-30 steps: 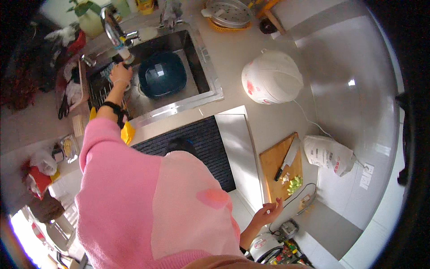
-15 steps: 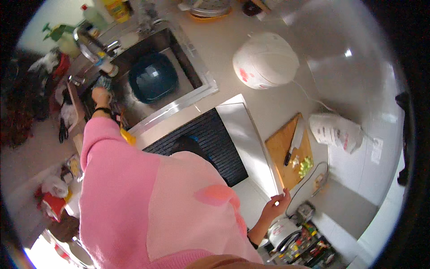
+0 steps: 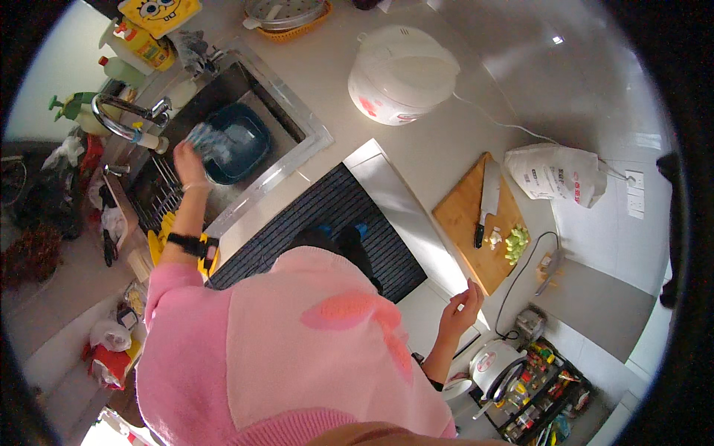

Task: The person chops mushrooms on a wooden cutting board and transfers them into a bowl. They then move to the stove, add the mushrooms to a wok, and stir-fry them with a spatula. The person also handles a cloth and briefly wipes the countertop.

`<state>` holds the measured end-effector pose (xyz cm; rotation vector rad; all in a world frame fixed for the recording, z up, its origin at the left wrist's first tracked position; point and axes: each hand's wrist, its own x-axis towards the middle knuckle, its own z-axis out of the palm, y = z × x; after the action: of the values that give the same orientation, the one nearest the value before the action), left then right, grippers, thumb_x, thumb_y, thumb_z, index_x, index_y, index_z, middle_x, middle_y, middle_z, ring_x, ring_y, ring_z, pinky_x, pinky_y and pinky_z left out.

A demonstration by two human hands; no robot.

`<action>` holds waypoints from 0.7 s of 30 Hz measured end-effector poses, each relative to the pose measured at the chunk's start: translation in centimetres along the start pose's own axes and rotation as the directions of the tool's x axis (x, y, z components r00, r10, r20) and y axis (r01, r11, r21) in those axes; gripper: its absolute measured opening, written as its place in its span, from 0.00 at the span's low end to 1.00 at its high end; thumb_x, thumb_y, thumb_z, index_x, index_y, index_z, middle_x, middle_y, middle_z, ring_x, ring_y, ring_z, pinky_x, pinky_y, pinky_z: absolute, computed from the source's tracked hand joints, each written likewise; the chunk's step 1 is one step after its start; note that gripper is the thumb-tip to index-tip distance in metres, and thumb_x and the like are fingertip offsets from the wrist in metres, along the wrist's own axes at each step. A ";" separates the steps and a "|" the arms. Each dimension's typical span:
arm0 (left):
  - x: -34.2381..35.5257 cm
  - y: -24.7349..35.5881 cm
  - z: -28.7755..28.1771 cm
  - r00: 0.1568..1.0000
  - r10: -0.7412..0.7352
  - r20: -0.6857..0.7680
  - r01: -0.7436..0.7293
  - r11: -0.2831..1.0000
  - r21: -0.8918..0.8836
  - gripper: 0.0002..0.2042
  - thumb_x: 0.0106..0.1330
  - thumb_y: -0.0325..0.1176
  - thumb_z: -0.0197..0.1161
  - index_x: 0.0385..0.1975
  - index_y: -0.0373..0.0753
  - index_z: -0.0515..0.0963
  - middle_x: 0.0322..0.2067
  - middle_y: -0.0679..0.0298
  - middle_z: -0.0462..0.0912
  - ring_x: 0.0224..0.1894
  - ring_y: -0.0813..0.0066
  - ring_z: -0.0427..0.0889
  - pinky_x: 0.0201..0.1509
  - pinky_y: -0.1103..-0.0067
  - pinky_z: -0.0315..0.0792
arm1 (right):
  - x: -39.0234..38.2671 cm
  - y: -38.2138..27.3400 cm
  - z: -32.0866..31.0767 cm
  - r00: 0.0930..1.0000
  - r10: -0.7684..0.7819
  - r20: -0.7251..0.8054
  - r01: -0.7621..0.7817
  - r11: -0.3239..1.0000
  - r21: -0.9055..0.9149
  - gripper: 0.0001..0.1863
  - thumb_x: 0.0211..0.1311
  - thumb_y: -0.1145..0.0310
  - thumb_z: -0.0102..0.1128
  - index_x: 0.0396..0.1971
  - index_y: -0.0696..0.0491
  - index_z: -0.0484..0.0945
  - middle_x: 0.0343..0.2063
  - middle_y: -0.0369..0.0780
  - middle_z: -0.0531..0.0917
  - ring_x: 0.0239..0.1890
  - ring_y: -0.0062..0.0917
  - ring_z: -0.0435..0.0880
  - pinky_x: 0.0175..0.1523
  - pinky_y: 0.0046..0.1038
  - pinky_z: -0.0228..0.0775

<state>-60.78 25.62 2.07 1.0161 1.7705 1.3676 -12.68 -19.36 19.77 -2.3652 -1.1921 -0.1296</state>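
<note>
My left hand reaches over the sink, closed on a pale-blue, crumpled, cloth-like thing. Motion smears that thing, so its exact kind is unclear; it hangs at the left part of a dark teal basin standing in the sink. Just left of the hand is the chrome tap, its white spout end close by. My right hand is held beside the near edge of a wooden cutting board. Its fingers are loosely bent and apart, with nothing visible in them.
On the board lie a cleaver, garlic-like white pieces and chopped green pieces. A white rice cooker stands on the counter, and a white bag leans by the wall. Bottles line the back of the sink.
My left hand has moved right, bringing the pale-blue thing from beside the tap to over the basin. My right hand has risen slightly, staying by the board. The whole view has shifted.
</note>
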 end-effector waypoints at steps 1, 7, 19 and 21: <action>-0.3 0.1 2.2 0.998 0.048 0.035 -0.049 0.999 0.018 0.14 0.65 0.35 0.54 0.46 0.35 0.73 0.41 0.59 0.78 0.43 0.69 0.76 0.51 0.75 0.68 | 0.6 0.4 0.0 1.000 -0.021 0.002 0.021 1.000 0.015 0.19 0.59 0.84 0.50 0.50 0.57 0.73 0.43 0.50 0.77 0.45 0.43 0.78 0.45 0.35 0.74; -8.9 6.1 20.4 0.712 0.073 0.698 -0.424 0.838 0.344 0.16 0.70 0.43 0.51 0.53 0.46 0.70 0.48 0.58 0.77 0.46 0.58 0.78 0.50 0.66 0.73 | 2.2 4.6 -0.7 1.000 -0.016 0.016 0.016 0.999 -0.030 0.18 0.59 0.84 0.50 0.49 0.57 0.74 0.44 0.51 0.77 0.46 0.45 0.77 0.49 0.38 0.72; -6.1 4.4 34.0 0.703 -0.148 0.695 -0.672 0.181 0.718 0.31 0.70 0.58 0.35 0.71 0.61 0.40 0.73 0.67 0.30 0.74 0.57 0.30 0.72 0.53 0.32 | 6.1 9.4 -1.3 0.986 0.107 0.131 -0.101 0.994 -0.050 0.17 0.57 0.86 0.47 0.46 0.58 0.73 0.40 0.48 0.78 0.39 0.41 0.79 0.40 0.34 0.73; -3.3 5.2 34.7 0.777 -0.152 0.611 -0.574 0.228 0.786 0.31 0.70 0.58 0.36 0.71 0.60 0.41 0.73 0.68 0.31 0.74 0.55 0.30 0.71 0.53 0.33 | 7.0 9.9 -0.7 0.984 0.098 0.150 -0.085 0.992 -0.091 0.17 0.57 0.86 0.47 0.45 0.58 0.73 0.38 0.48 0.79 0.39 0.41 0.79 0.39 0.35 0.73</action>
<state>-28.35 39.14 -0.48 2.1475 1.8836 -0.2853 -0.55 -19.49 18.69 -2.5385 -1.1653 0.0357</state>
